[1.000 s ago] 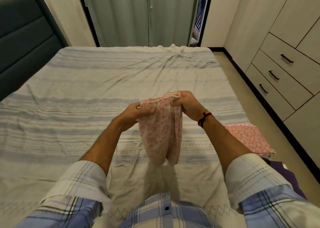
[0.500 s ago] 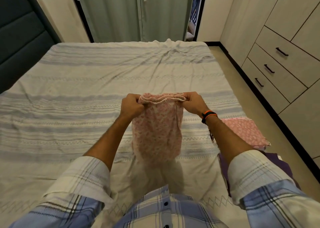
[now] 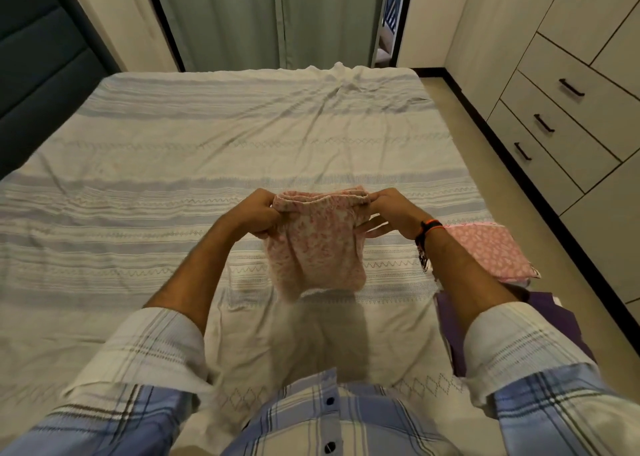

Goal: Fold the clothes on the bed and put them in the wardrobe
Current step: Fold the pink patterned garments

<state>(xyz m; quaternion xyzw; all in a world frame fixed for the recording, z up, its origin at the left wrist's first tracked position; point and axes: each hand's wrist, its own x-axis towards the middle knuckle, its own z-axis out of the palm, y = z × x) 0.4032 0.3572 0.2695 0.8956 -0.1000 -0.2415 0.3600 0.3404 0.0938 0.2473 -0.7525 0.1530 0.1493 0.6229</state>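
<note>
A small pink floral garment (image 3: pixel 317 248) hangs in the air above the bed (image 3: pixel 207 151), folded over at its top edge. My left hand (image 3: pixel 258 213) grips its upper left corner and my right hand (image 3: pixel 389 211) pinches its upper right corner, so the cloth is stretched flat between them. A folded pink patterned garment (image 3: pixel 490 249) lies at the bed's right edge, on top of a purple cloth (image 3: pixel 450 317). The wardrobe (image 3: pixel 568 116) with its drawers stands along the right wall.
The bed is covered by a striped, wrinkled sheet. A dark padded headboard (image 3: pixel 38 75) is at the left. Grey-green curtains (image 3: pixel 277 19) hang beyond the bed's far end. A narrow strip of floor (image 3: pixel 498 178) runs between bed and wardrobe.
My hands have moved apart and spread the garment's top edge wide; a second ago it hung bunched and narrow. The lower part is shorter now, doubled up.
</note>
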